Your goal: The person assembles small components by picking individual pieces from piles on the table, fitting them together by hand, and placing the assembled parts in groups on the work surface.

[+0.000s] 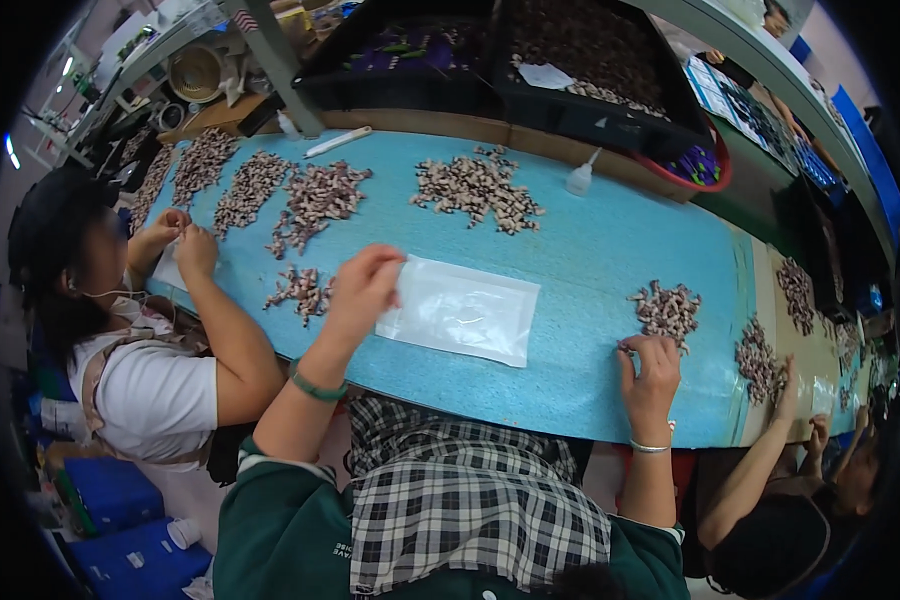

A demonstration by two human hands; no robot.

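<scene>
A flat, shiny white plastic pouch (465,308) lies on the blue tabletop (570,245) in front of me. My left hand (366,288) is over its left end, fingers curled together; whatever they hold is too small or hidden to make out. On the right, my right hand (653,370) rests at the near edge of a small heap of mottled white and dark-brown pieces (668,310). Its thumb and forefinger close around something small and dark that I cannot name. Another little heap of the same pieces (300,292) sits left of my left hand.
Larger heaps of pieces (475,190) spread across the far side. A dropper bottle (580,178) and a white pen-like stick (338,141) lie near the back ledge. Black trays (595,60) stand behind it. Co-workers sit at left (150,370) and right (770,540).
</scene>
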